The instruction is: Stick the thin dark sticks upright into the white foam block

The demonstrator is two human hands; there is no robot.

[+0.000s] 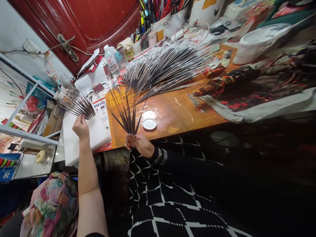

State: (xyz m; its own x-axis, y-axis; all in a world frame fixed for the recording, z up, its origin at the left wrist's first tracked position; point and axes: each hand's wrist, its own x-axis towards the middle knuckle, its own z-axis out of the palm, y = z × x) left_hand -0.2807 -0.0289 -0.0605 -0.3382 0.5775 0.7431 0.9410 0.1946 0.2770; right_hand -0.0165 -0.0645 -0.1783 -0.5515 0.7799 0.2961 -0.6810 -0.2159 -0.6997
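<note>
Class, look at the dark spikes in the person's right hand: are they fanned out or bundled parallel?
Fanned out: the dark spikes converge at the right hand, while their thin ends spread apart.

Light from above leaves white glare on the orange table (170,113) and pale sheen on the red door (103,21), and the pad (71,140) looks bright to me, while the lower right sinks nearly to black. The right hand (140,144) and its spikes (129,121) show fairly crisp, but the tub (251,47) and cloth (278,103) smear, stretched toward the right edge.
</note>
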